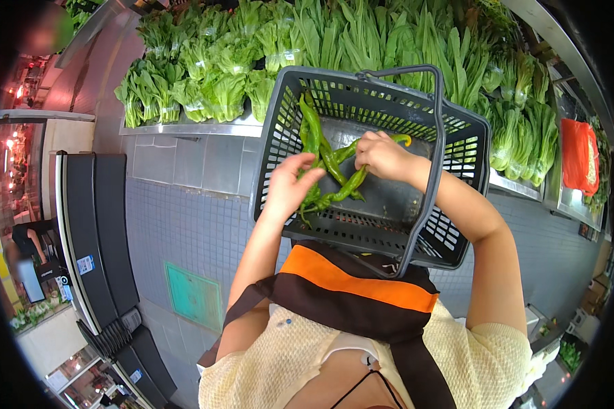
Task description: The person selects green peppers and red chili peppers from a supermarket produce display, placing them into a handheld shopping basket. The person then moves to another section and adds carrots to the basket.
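Long green chili peppers [312,126] lie in a loose pile on the left side of a dark grey plastic shopping basket [450,112]. My right hand [389,158] reaches into the basket from the right, its fingers closed on a green chili pepper [351,184] at the pile's edge. Another pepper passes behind these fingers, its yellowish curled tip showing beyond them. Over the basket's left side, my left hand [292,185] is open, thumb and fingers apart beside the pile. Whether it touches a pepper I cannot tell. The basket handle [439,129] stands raised near my right forearm.
Bundled leafy greens [211,85] fill a metal-edged display beyond the basket. A red bag [580,157] sits on the far right. On the left stands a black checkout-like counter [97,232], with a person [31,242] behind it. Grey tiles and a green floor plate [194,295] show below.
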`<state>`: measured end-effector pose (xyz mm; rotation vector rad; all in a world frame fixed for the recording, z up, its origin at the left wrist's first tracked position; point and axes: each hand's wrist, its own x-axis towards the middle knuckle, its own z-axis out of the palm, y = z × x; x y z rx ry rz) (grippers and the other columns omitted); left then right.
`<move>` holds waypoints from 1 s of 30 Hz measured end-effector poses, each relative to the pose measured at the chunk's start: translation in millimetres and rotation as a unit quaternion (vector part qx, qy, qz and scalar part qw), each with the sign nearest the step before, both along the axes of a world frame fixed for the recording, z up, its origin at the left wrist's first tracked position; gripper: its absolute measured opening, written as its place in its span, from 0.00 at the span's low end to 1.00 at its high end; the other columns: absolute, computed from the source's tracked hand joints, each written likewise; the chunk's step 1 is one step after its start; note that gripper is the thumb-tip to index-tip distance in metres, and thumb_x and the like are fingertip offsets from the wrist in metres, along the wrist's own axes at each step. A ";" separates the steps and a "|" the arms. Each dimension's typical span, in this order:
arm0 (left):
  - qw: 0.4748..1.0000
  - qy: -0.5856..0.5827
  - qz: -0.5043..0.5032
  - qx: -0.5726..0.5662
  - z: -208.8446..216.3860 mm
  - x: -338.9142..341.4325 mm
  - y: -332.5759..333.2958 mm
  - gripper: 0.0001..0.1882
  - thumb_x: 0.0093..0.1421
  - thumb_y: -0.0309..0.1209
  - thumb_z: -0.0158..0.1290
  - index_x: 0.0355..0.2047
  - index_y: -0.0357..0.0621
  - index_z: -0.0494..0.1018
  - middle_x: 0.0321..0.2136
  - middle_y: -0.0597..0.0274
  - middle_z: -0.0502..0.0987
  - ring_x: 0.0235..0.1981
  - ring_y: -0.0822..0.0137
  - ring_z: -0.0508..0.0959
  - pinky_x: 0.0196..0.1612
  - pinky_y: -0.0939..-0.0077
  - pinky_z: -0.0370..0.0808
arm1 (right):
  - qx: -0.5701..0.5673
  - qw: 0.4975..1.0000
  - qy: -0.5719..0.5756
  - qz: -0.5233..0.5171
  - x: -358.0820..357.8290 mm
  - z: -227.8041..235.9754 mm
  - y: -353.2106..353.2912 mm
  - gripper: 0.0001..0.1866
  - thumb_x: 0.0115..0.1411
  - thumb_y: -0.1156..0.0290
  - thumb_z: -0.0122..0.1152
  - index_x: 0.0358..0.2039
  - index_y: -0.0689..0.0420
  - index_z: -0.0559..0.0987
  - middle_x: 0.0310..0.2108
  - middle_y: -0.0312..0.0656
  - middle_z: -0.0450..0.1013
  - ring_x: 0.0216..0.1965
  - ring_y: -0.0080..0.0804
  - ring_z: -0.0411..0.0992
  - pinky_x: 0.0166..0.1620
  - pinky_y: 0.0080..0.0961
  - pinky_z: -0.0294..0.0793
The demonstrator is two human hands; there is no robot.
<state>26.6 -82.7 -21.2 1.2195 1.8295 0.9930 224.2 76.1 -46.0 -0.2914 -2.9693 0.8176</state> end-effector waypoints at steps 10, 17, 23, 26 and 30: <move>0.989 -0.136 -0.025 -0.052 0.6 24.8 17.1 0.20 0.55 0.23 0.51 0.49 0.35 0.66 0.34 0.59 0.76 0.32 0.75 0.74 0.35 0.83 0.71 | 0.046 0.939 0.281 -0.195 -2.6 66.7 13.1 0.11 0.47 0.76 0.59 0.34 0.59 0.74 0.36 0.42 0.71 0.43 0.42 0.66 0.48 0.36 0.64; 0.920 -0.385 0.058 -0.034 1.7 17.6 14.7 0.16 0.58 0.22 0.48 0.47 0.32 0.67 0.34 0.61 0.75 0.34 0.74 0.74 0.37 0.82 0.71 | -0.325 0.877 0.147 -0.322 13.3 8.1 2.1 0.09 0.55 0.71 0.53 0.35 0.61 0.75 0.26 0.43 0.75 0.28 0.28 0.74 0.34 0.24 0.72; 0.829 -0.556 0.046 0.029 11.0 1.3 12.2 0.22 0.62 0.44 0.41 0.42 0.34 0.66 0.17 0.64 0.67 0.15 0.74 0.63 0.23 0.82 0.61 | -0.209 0.922 -0.118 -0.304 -27.3 -69.7 -53.0 0.26 0.51 0.62 0.60 0.44 0.66 0.66 0.35 0.58 0.71 0.38 0.52 0.71 0.41 0.38 0.70; 0.778 -0.612 0.036 0.138 9.5 -7.8 7.5 0.25 0.61 0.51 0.40 0.42 0.39 0.65 0.14 0.67 0.62 0.13 0.74 0.58 0.22 0.78 0.56 | -0.227 0.912 -0.109 -0.324 -41.6 -92.6 -71.4 0.25 0.52 0.66 0.60 0.45 0.67 0.66 0.36 0.56 0.71 0.37 0.46 0.72 0.40 0.35 0.70; 0.788 -0.581 0.130 0.159 4.0 -16.6 8.2 0.16 0.61 0.39 0.45 0.40 0.40 0.66 0.18 0.63 0.66 0.18 0.70 0.64 0.27 0.75 0.61 | -0.579 0.765 -0.005 -0.284 -30.2 -97.8 -68.6 0.18 0.56 0.72 0.53 0.46 0.68 0.66 0.33 0.47 0.72 0.34 0.35 0.72 0.37 0.30 0.71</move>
